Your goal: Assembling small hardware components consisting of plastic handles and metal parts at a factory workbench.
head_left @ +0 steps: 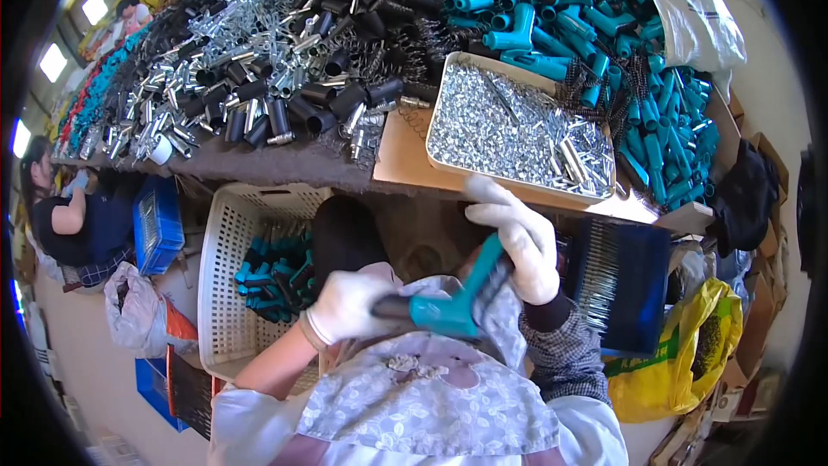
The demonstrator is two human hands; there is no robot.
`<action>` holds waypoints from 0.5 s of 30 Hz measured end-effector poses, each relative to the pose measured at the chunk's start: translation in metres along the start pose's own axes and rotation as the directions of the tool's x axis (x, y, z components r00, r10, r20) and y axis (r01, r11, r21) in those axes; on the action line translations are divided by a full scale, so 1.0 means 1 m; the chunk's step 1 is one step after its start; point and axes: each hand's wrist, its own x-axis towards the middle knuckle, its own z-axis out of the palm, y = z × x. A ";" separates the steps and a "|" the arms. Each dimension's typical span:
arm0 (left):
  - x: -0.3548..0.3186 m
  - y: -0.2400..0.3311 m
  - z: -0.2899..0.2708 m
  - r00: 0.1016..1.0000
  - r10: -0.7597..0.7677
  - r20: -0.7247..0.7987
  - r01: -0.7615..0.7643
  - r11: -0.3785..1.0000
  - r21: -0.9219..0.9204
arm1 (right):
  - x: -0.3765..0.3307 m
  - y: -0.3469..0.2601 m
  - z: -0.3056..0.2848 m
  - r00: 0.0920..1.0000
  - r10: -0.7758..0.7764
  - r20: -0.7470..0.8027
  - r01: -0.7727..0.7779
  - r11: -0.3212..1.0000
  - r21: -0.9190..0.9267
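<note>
In front of my apron, a teal pistol-shaped plastic housing point(444, 315) with a black cylindrical end is held between my two gloved hands. My left hand point(349, 306) is closed round the black end. My right hand point(522, 246) grips the upper teal arm of the housing, with its upper fingers partly stretched out. A black coil or ribbed part shows along that arm, too blurred to make out well. Beyond my hands, a cream tray point(435, 134) of small shiny metal pieces lies on the bench edge.
Black sleeves point(250, 95), metal tubes, springs and teal housings point(595, 26) are heaped on the bench. A white crate point(220, 267) with teal pieces stands at left. A blue bin point(634, 285) of metal rods and yellow sack point(690, 362) are at right. Another person point(95, 216) sits far left.
</note>
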 end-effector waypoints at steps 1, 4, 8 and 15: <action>-0.001 -0.010 0.004 0.984 -0.066 -0.163 0.066 0.998 -0.008 | -0.003 0.000 0.007 0.992 -0.129 0.001 0.128 0.988 -0.081; -0.001 -0.015 0.016 0.938 -0.346 -0.025 0.336 0.925 -0.179 | 0.000 -0.014 0.043 0.850 -0.462 0.252 0.489 0.871 -0.049; -0.006 0.001 0.005 0.974 -0.195 0.112 0.129 0.893 0.432 | 0.004 0.038 -0.001 0.868 0.487 0.098 -0.402 0.803 -0.440; 0.027 0.007 -0.026 0.998 0.066 -0.016 -0.052 0.902 0.429 | -0.028 0.080 0.043 0.836 0.183 0.518 -0.203 0.979 -0.020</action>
